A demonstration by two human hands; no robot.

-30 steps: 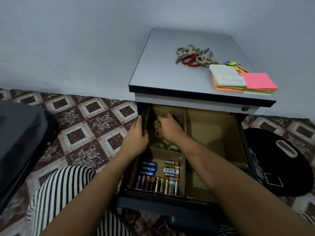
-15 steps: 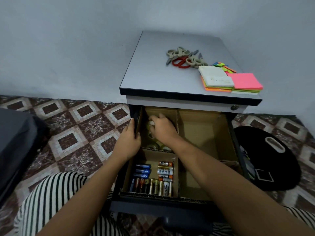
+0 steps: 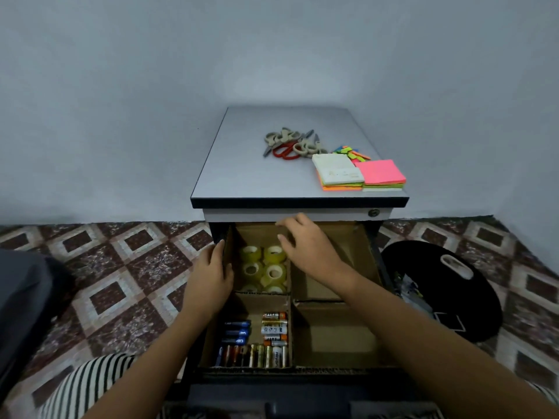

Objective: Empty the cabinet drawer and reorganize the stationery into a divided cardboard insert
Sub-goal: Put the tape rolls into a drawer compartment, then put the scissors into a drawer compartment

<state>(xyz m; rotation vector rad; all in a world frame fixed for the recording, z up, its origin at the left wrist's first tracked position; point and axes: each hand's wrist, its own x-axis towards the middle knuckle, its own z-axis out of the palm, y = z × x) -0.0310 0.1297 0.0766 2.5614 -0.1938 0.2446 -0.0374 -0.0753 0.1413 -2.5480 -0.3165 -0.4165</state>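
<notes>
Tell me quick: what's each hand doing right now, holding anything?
Left hand: open, fingers straight against the left wall of the cardboard insert.
Right hand: open, empty, beside the tape rolls.

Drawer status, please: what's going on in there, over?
Left hand on insert edge; right hand open, empty, over back divider. Tape back-left, batteries front-left. Scissors, notes wait on cabinet.

Matt cardboard insert (image 3: 332, 337), glossy tape rolls (image 3: 263, 267), smooth laminate cabinet top (image 3: 242, 173)
</notes>
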